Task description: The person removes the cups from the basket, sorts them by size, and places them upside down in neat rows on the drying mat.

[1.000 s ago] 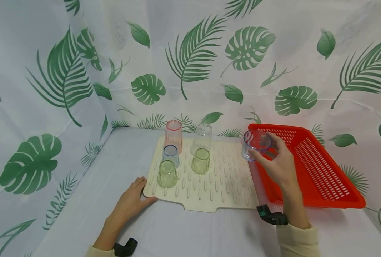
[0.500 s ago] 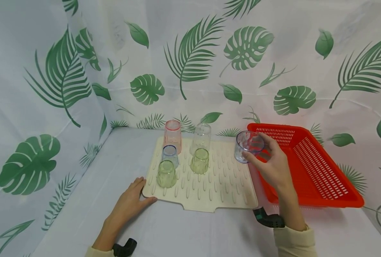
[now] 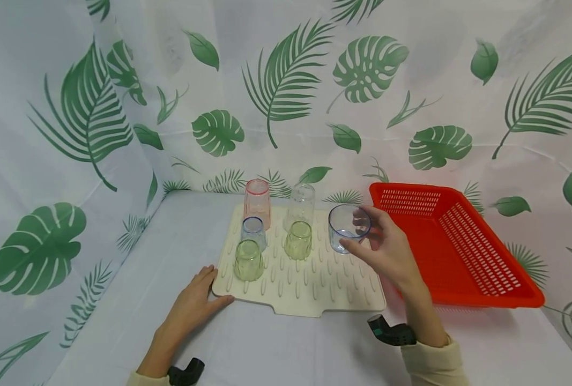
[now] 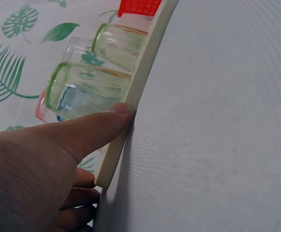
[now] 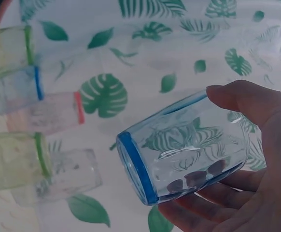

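Note:
My right hand [image 3: 392, 249] pinches a clear drinking glass with blue trim [image 3: 336, 238] between thumb and fingers, over the right part of a cream ridged drying mat [image 3: 310, 292]. The right wrist view shows the blue band at the end of the glass [image 5: 179, 154] away from my palm. At the mat's front left corner rests my left hand [image 3: 191, 300], its thumb along the front edge. Other glasses stand on the mat: green ones [image 3: 249, 265] [image 3: 298, 244], a blue one [image 3: 253, 233], a red one [image 3: 257, 206] and a clear one [image 3: 301, 201].
A red plastic basket [image 3: 423, 236] with perforated walls stands to the right of the mat. Behind the white table [image 3: 170, 230] hangs a leaf-patterned cloth [image 3: 310, 80].
My right hand has carried the blue-trimmed glass leftward and slightly down, from the basket's left edge to over the mat. My left hand stays at the mat's corner.

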`<state>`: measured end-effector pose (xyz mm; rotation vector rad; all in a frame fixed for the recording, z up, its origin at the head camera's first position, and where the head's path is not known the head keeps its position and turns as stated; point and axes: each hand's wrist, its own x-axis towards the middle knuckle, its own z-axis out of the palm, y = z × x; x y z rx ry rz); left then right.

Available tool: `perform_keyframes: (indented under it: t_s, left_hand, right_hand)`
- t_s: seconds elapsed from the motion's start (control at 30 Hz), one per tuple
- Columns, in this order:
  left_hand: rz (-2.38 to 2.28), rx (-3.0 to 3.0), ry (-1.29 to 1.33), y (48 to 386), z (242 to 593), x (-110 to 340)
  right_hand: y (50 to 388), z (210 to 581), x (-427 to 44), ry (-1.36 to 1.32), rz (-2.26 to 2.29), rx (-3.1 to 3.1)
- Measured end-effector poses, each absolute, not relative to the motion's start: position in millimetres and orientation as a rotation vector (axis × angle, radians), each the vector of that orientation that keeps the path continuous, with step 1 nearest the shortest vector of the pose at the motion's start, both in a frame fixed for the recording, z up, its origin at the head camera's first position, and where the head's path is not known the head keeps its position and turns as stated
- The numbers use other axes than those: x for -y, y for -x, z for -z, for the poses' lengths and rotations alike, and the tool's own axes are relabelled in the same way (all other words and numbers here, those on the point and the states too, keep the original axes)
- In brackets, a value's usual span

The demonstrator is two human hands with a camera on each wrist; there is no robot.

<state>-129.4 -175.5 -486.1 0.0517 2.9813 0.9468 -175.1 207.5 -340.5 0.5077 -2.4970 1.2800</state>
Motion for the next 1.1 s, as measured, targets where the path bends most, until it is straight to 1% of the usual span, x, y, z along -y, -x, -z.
perform_keyframes:
  t_s: [0.73,0.9,1.1]
  left_hand:
    - [-0.968,-2.972,-0.053,131.4,486.3,175.9]
    - [-1.018,-2.98,-0.053,132.7,478.5,177.4]
    - [-1.092,-3.098,-0.155,133.5,456.2,172.8]
  right_hand:
    - [170.7,351.3,-177.8,-0.696,-1.313,2.543]
    - [169.4,351.2,-176.1,-0.703,-1.313,2.548]
    - [168.7,351.0,-175.2,-0.708,-1.328,2.552]
